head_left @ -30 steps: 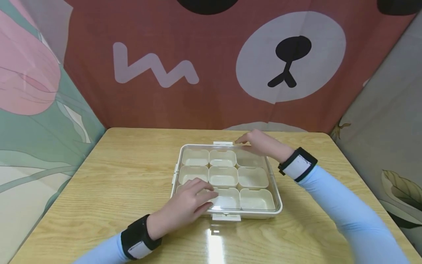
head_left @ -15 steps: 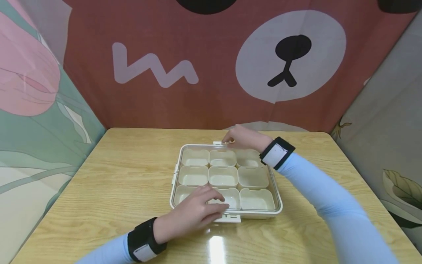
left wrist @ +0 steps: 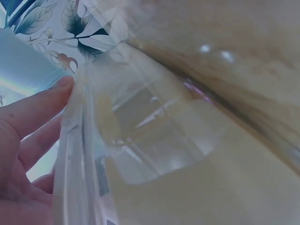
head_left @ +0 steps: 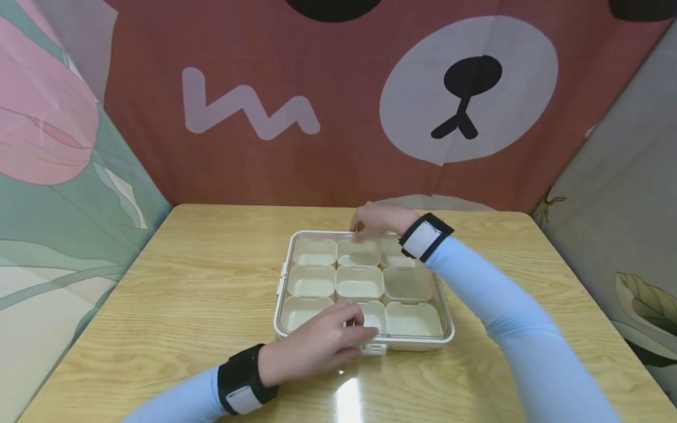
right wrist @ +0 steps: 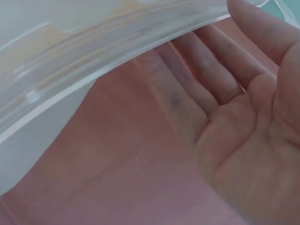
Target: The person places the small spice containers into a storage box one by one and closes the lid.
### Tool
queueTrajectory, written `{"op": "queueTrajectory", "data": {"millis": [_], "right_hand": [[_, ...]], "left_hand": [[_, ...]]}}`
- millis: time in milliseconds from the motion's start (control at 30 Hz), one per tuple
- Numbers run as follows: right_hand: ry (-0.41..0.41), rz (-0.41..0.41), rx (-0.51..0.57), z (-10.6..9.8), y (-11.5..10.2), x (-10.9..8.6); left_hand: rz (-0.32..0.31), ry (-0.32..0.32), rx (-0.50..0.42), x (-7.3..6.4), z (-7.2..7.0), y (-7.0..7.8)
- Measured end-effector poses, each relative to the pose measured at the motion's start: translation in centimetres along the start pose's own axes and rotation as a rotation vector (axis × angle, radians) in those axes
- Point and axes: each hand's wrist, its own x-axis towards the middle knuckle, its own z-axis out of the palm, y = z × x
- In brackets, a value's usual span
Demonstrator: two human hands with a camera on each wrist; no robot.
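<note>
A cream storage box (head_left: 418, 343) with a clear, white-rimmed lid (head_left: 446, 311) sits mid-table. Through the lid show several small compartment cups (head_left: 359, 283) in rows. At the front edge my left hand (head_left: 325, 343) touches the rim beside the white front latch (head_left: 376, 350), partly covering it. My right hand (head_left: 376, 220) reaches over the far edge and hides the rear latch. In the right wrist view, the fingers (right wrist: 187, 79) extend behind the rim, with the thumb near its top. The left wrist view has a fingertip (left wrist: 63, 83) against the rim.
The box stands on a wooden table (head_left: 211, 264) whose far edge meets a reddish bear-print cloth (head_left: 254, 170). Printed cloths hang at both sides. Another latch (head_left: 282, 276) sits on the box's left side.
My right hand has moved left along the far edge, onto the rear latch. My left hand has slid right and slightly forward to the front latch. The box has stayed in place.
</note>
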Motion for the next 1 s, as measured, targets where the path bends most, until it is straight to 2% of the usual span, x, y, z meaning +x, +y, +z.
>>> {"op": "queueTrajectory", "data": {"millis": [267, 367, 633, 800, 1000], "right_hand": [[-0.086, -0.036, -0.033, -0.3, 0.6, 0.5], [-0.11, -0.017, -0.016, -0.1, 0.9, 0.5], [-0.089, -0.051, -0.002, 0.5, 1.3, 0.8], [-0.085, -0.112, -0.005, 0.5, 1.4, 0.9], [-0.101, -0.123, 0.004, 0.1, 1.3, 0.6]], "left_hand": [[0.043, -0.015, 0.029, 0.2, 0.4, -0.3], [0.061, -0.026, 0.029, 0.2, 0.4, -0.4], [0.081, -0.057, 0.033, 0.3, 0.3, -0.6], [0.096, -0.034, 0.073, 0.4, 0.4, -0.5], [0.113, -0.005, 0.161, 0.6, 0.4, -0.2]]}}
